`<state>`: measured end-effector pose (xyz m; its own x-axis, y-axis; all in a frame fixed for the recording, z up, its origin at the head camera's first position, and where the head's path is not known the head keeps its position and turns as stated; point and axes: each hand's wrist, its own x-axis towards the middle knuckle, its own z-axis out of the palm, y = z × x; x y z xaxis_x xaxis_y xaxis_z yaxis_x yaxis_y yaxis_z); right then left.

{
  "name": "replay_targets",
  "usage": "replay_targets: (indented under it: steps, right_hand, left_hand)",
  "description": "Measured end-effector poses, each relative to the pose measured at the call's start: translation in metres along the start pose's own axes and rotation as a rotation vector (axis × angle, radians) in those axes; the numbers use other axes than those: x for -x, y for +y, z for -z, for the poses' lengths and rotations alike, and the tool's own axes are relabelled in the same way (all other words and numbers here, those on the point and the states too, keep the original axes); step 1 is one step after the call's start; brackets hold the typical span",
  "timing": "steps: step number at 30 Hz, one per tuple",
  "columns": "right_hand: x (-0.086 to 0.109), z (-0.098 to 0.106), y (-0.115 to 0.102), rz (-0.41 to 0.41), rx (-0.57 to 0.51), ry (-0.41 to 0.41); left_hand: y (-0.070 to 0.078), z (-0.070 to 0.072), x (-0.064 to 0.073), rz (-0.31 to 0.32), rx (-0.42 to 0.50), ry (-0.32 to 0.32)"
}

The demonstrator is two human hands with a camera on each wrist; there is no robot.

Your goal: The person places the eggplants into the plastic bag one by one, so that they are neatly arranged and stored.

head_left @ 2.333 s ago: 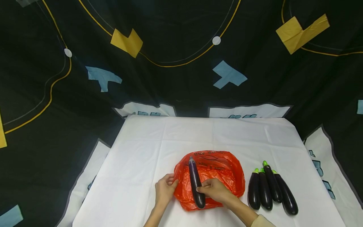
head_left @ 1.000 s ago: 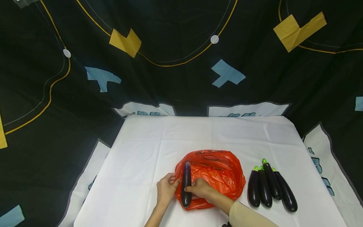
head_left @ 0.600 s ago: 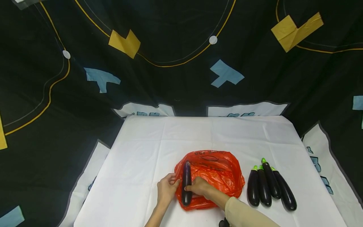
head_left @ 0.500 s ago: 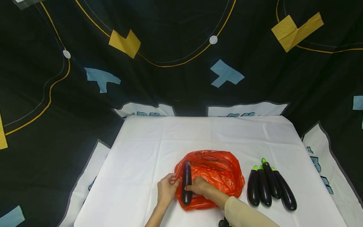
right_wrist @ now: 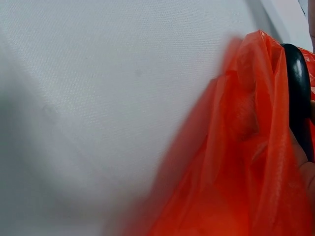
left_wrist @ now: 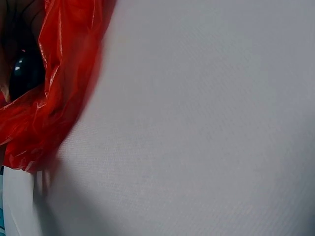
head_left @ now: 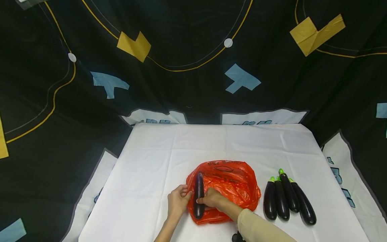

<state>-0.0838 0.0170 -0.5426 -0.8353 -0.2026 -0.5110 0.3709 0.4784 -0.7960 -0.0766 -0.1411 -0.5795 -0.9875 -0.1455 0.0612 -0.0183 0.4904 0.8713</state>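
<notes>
A red plastic bag (head_left: pixel 235 185) lies spread with its mouth open in the head view. My left hand (head_left: pixel 177 202) pinches its left rim between thumb and fingers. Inside the left part of the bag, my right hand (head_left: pixel 214 198) grips a dark purple eggplant (head_left: pixel 199 195), thumb across its lower half. The eggplant lies lengthwise, blunt end toward me. Glossy eggplant skin (left_wrist: pixel 27 76) shows within the bag's red folds (left_wrist: pixel 64 69) in the left wrist view. From the right wrist, the eggplant (right_wrist: pixel 297 83) appears behind the red plastic (right_wrist: pixel 231 182), with fingers partly hidden.
Several dark eggplants with green stems (head_left: pixel 288 198) lie side by side, right of the bag. A small dark object (head_left: pixel 237 237) peeks out under the right sleeve at the bottom edge. White cloth (head_left: pixel 151 168) covers the table, and a black curtain (head_left: pixel 181 94) hangs behind.
Over the longer span, my right hand has carried the eggplant left and lowered it into the bag. Within the last second both hands stay almost still.
</notes>
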Motion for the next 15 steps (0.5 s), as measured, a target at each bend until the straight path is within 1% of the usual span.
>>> replay_targets:
  steps: [8, 15]
  right_hand:
    - [-0.0051, 0.002, 0.0011, 0.007, 0.009, 0.017]
    - [-0.0075, 0.0038, 0.0009, 0.009, 0.027, 0.025]
  left_hand:
    - [0.0001, 0.002, -0.0013, -0.031, -0.034, 0.019]
    - [0.0023, 0.0037, -0.0012, 0.007, -0.032, 0.0]
